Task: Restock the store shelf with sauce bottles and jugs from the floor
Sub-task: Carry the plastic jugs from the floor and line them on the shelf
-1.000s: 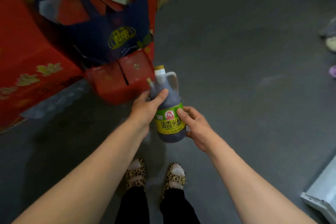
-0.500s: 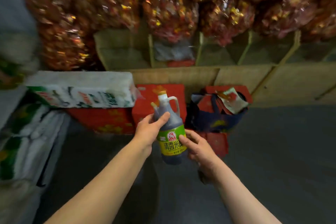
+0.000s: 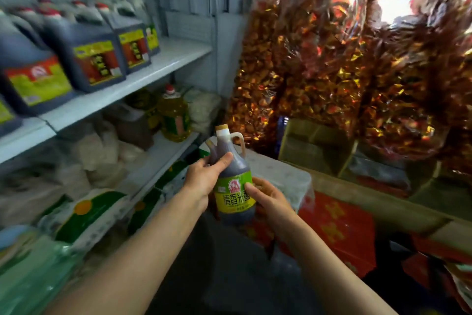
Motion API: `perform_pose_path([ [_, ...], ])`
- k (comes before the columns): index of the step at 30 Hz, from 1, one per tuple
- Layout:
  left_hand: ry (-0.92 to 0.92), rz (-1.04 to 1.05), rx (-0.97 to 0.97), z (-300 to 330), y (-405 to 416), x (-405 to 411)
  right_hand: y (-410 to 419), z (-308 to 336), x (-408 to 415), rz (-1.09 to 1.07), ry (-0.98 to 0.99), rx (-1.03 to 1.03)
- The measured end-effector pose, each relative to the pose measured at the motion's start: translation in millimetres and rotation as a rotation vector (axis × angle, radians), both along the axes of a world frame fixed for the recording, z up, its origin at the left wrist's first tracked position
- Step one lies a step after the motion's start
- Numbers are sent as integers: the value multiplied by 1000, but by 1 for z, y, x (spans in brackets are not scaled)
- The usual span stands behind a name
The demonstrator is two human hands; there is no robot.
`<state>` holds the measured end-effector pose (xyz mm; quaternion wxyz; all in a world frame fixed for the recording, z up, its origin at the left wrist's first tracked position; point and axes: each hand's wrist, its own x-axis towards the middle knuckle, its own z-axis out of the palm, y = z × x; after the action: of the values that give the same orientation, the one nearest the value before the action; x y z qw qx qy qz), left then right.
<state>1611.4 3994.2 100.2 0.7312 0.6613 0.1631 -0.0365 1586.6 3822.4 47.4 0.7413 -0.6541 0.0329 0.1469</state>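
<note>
The view has swung left since the earlier frame: the floor boxes have dropped to the lower right, and a white shelf [image 3: 163, 58] with dark jugs [image 3: 89, 59] now fills the left side. The hands and the bottle sit much as they did, only raised in front of the shelving.

The left hand [image 3: 204, 181] grips the shoulder of the brown bottle [image 3: 231, 176], thumb laid across the front just below the neck, fingers wrapped behind and out of sight. The right hand [image 3: 265, 194] holds the lower right side, thumb pressed on the green and yellow label, fingers curled round the back. The bottle stands upright in mid-air, near the center, level with the lower shelf, touching neither shelf. A 2nd, smaller capped neck shows at the left thumb; what it belongs to cannot be made out.

The jugs on the upper shelf are blurred, their labels unreadable. A yellow oil jug [image 3: 175, 118] stands on the lower shelf among pale sacks. Shiny red and gold bags [image 3: 332, 59] crowd the far right.
</note>
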Motion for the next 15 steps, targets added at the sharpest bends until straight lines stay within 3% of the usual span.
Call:
perform_pose_path([
  [15, -165, 225, 132, 63, 108, 224, 112, 57, 269, 200, -146, 8],
])
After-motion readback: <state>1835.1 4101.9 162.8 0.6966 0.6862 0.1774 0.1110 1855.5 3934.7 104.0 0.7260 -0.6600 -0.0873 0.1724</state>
